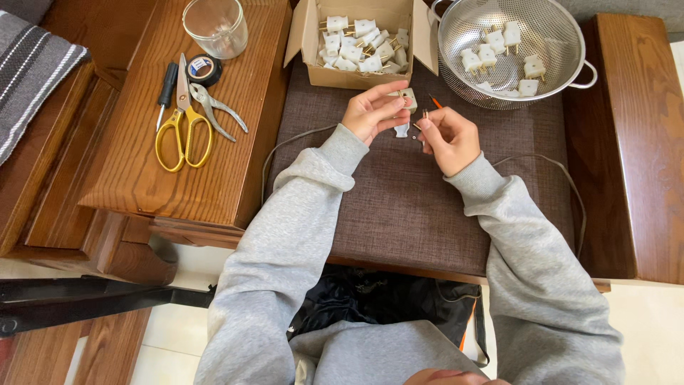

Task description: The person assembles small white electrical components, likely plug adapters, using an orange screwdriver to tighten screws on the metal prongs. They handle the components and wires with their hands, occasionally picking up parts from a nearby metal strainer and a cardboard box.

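While the left hand (370,112) is pinching a small white plastic plug (407,99), the right hand (447,135), closed on an orange-handled tool (434,102), is likely assembling it; careful alignment is needed next.

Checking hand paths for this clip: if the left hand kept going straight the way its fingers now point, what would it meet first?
The left hand holds a small white plug and points rightward at the right hand. It would probably meet that hand's fingertips first, which pinch a small metal part; depth between them is unclear.
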